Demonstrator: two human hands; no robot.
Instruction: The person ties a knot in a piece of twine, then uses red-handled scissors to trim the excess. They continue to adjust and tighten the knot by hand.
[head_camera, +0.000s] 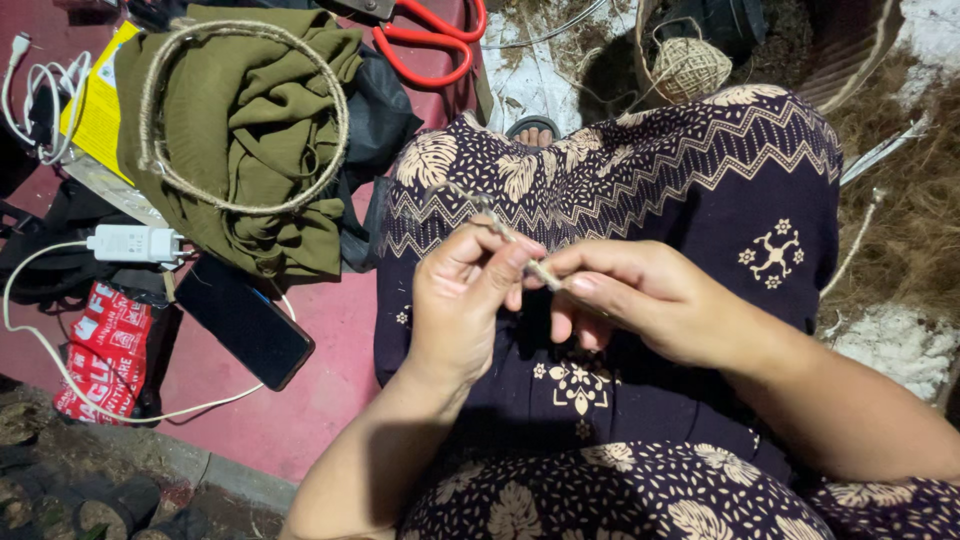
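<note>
Head camera, looking down at a seated person's lap. Both sets of fingertips are meeting in the middle of the frame, pinching a thin strand of jute twine (528, 258) between them. The left hand (462, 300) is closing thumb and forefinger on the strand, the other fingers curling loosely inward. The right hand (648, 300) is gripping the same strand just beside it, thumb pressing against forefinger. The twine is trailing up and left from the pinch across the dark patterned skirt (700, 170); how it runs from there cannot be told.

Past the knee, at the top edge, a ball of twine (690, 66) is sitting on the ground among dry straw (905, 230). On the red mat (300, 400) to the left, a jute-wrapped ring (160, 120) is lying on folded olive cloth (250, 130). Red-handled scissors (430, 40) are resting at the mat's far edge. A black phone (245, 320) is lying near the skirt, with a white charger (135, 243) and cable beside it.

The strand looks fine and fibrous, so a hard pull could fray or snap it, and a relaxed pinch could let any twist unwind. The loose tail could also catch on the skirt.
</note>
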